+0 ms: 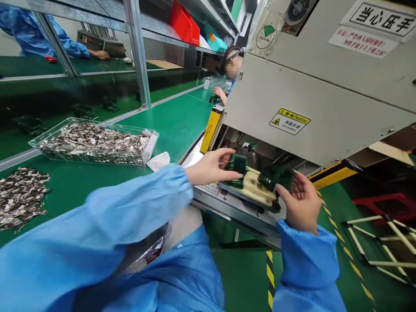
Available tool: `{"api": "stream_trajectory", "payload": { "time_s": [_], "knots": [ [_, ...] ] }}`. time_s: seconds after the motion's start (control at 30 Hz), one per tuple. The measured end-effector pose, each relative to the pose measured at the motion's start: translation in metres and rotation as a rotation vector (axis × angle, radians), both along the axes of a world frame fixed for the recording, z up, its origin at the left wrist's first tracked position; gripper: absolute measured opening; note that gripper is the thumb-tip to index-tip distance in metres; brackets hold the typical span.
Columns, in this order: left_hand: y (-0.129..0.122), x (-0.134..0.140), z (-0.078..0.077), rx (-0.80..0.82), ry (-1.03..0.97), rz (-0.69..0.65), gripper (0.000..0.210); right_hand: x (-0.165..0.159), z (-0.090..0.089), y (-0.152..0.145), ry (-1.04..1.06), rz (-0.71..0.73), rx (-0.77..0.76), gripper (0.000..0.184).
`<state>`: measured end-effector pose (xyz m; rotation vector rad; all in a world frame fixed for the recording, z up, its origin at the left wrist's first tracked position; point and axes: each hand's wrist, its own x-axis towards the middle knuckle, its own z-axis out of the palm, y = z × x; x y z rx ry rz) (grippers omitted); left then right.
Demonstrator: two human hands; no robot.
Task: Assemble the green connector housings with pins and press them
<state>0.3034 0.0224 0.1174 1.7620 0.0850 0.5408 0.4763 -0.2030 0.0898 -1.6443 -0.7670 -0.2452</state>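
Observation:
My left hand (216,167) is closed on a dark green plastic part (238,167), thumb below and fingers above it. In my right hand (302,199) is a second dark plastic part (276,177), gripped at its right end. Both parts are over a cream-coloured fixture block (255,186) at the front opening of a grey press machine (312,82). The parts are blurred, and I cannot tell whether they touch the block. Inside the opening, the machine's interior lies mostly in shadow.
A clear tray (151,147) full of small metal pieces lies left on the green bench (175,117). Beside it is a loose heap of metal pieces (22,197). Yellow guard bars (212,129) flank the opening. A co-worker's hand (221,93) is beyond the machine.

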Motion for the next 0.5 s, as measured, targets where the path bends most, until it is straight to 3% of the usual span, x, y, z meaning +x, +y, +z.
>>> {"api": "stream_trajectory", "payload": {
  "time_s": [0.13,0.2,0.27,0.33,0.4,0.47,0.5],
  "knots": [
    [0.037,-0.093,-0.025,0.002,0.206,-0.024,0.051,0.021,0.016,0.029,-0.007,0.209,-0.323,0.064],
    [0.045,-0.119,-0.046,-0.038,0.32,-0.002,0.054,0.022,0.02,0.033,-0.014,0.227,-0.392,0.065],
    [0.046,-0.126,-0.067,-0.072,0.4,0.0,0.06,0.017,0.018,0.027,-0.044,0.179,-0.469,0.066],
    [0.043,-0.12,-0.082,-0.084,0.451,-0.033,0.067,0.008,0.007,0.009,-0.1,0.056,-0.523,0.066],
    [0.04,-0.109,-0.09,-0.074,0.478,-0.096,0.071,0.0,-0.012,-0.02,-0.121,-0.174,-0.513,0.067],
    [0.041,-0.1,-0.092,-0.043,0.478,-0.166,0.071,-0.007,-0.037,-0.057,0.008,-0.435,-0.522,0.068],
    [0.043,-0.098,-0.091,-0.02,0.468,-0.198,0.07,-0.01,-0.049,-0.075,0.122,-0.488,-0.6,0.069]
  ]
}}
